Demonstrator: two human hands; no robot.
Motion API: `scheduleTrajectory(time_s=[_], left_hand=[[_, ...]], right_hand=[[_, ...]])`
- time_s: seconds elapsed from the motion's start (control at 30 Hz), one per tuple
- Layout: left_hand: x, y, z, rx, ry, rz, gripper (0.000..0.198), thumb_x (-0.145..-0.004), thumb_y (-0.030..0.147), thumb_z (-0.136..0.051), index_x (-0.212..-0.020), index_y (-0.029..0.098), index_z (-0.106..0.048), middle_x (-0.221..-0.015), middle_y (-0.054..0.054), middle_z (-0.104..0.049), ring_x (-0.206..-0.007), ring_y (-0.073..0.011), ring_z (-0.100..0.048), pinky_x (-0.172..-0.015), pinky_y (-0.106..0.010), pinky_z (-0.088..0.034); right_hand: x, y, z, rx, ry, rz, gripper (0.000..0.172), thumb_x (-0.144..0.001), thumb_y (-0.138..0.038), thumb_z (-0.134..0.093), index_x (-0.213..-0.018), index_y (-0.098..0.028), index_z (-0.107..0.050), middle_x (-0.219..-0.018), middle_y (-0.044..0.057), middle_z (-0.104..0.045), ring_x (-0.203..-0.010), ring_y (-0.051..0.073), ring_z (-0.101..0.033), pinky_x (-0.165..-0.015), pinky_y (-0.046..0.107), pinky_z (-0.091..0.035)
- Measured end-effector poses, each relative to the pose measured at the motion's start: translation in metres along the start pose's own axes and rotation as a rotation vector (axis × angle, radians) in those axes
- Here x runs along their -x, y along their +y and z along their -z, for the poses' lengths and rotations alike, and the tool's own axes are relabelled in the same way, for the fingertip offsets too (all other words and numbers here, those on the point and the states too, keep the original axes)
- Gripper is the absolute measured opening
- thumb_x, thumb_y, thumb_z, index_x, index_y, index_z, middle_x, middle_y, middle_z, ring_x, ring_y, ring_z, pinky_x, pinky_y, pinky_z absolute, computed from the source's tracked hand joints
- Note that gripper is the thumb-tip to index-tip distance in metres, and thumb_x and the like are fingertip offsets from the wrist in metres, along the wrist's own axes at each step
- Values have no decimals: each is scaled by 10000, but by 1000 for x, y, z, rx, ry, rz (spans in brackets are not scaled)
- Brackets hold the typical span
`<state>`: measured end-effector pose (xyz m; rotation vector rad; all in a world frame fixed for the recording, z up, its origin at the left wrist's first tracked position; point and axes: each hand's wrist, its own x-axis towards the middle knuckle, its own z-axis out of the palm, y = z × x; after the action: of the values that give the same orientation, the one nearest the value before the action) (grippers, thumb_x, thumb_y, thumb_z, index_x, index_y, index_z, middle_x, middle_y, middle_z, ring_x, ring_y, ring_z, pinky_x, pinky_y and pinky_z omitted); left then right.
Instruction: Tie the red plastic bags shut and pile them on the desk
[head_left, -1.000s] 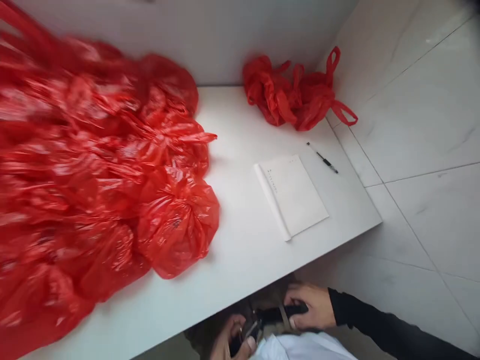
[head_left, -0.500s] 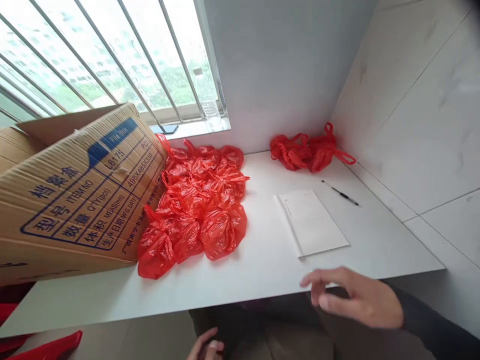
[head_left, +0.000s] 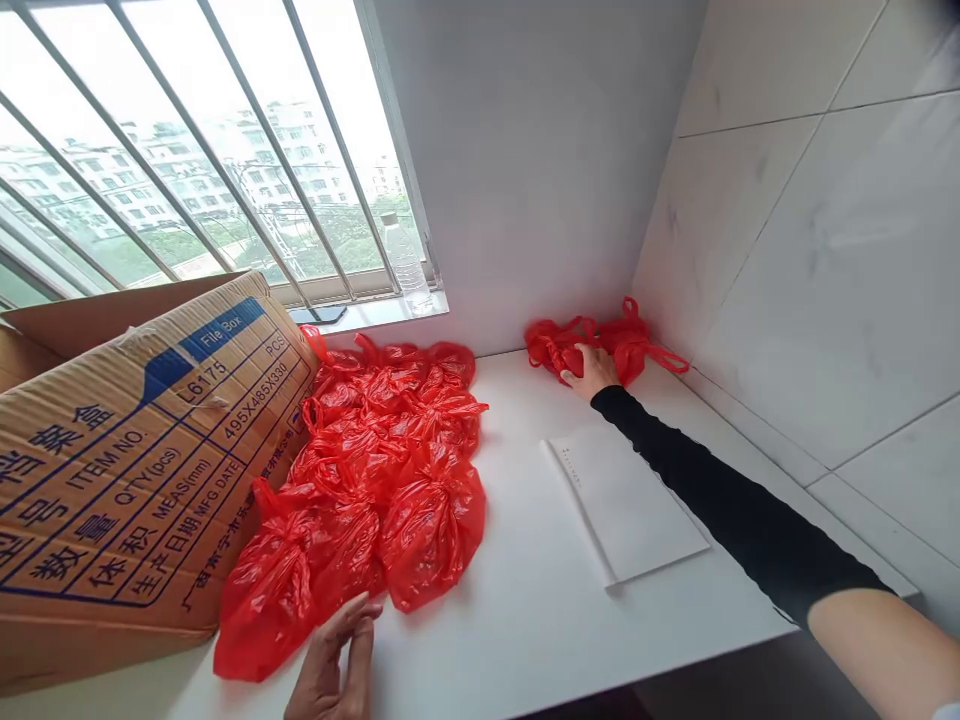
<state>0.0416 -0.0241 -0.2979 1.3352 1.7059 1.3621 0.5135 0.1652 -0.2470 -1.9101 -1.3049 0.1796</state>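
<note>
My right hand (head_left: 595, 372) reaches to the back of the white table, its fingers curled into a loose heap of red plastic bags (head_left: 631, 348) by the wall. Part of that heap is hidden under the hand. My left hand (head_left: 336, 665) is at the table's front, fingers bent and apart, holding nothing. Just beyond it stand several tied red plastic bags (head_left: 435, 525), bunched together; their contents cannot be made out. A white paper pad (head_left: 634, 515) lies flat beside my right forearm.
A large cardboard box (head_left: 187, 440) stands at the left, against the tied bags. On the windowsill are a clear plastic bottle (head_left: 406, 265) and a dark phone (head_left: 319, 315). Window bars rise behind, and a tiled wall (head_left: 810, 250) bounds the right side.
My right hand has gone from the front edge to the loose red bags at the back. My left hand has risen beside the tied bags. The pen is now hidden behind my right arm.
</note>
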Motion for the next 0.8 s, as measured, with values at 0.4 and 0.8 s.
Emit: scheduleTrajectory(time_s=[0.4,0.8], left_hand=[[9,-24,-1,99,-96,-118,347,-872,462,-663,-1117,216,-658,-973,-43,-716,-915,-185,-695,-880,-275,-571],[-5,46,-28,79,-50,-231,273,-973,368,-537,-1189,231,-630,-1094,-72,-714,-995,-211,-691,-891,-359,-569]], right_hand=[[-9,-24,9,-13,28,-97,262,-967,-347,-647,-1146,-156,-647,-1177,74,-658,-1044,229,-650,-913,451,-551],[116,-108,6,-536,-492,420,361,-960,-492,-567,-1138,-197,-674,-1006,44,-712,-966,236,-665,-874,367,-559]])
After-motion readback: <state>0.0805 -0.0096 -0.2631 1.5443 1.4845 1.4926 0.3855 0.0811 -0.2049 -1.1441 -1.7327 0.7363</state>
